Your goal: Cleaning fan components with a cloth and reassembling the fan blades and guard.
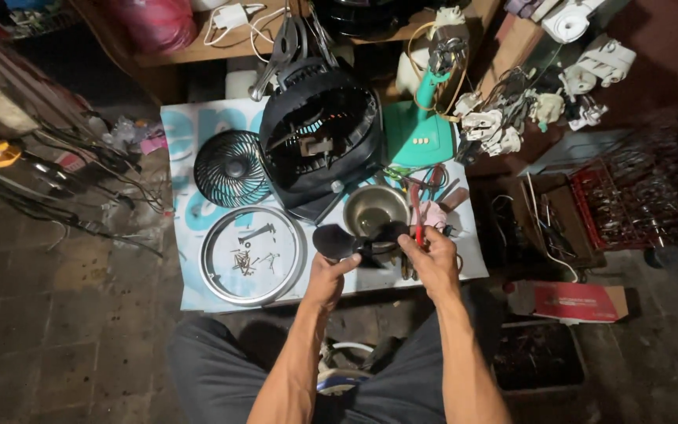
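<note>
- My left hand (325, 276) and right hand (431, 259) both grip the dark fan blade (355, 242), held above the mat (190, 275).
- The fan housing (319, 137) stands open; the grille (231, 167) and the ring (212, 271) with screws (246, 257) lie apart.
- I judge disassembly mostly done; the blade is already free.

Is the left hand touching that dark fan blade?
Touching. The head view shows the left hand with its thumb and fingers wrapped onto the dark fan blade, no gap between them.
</note>
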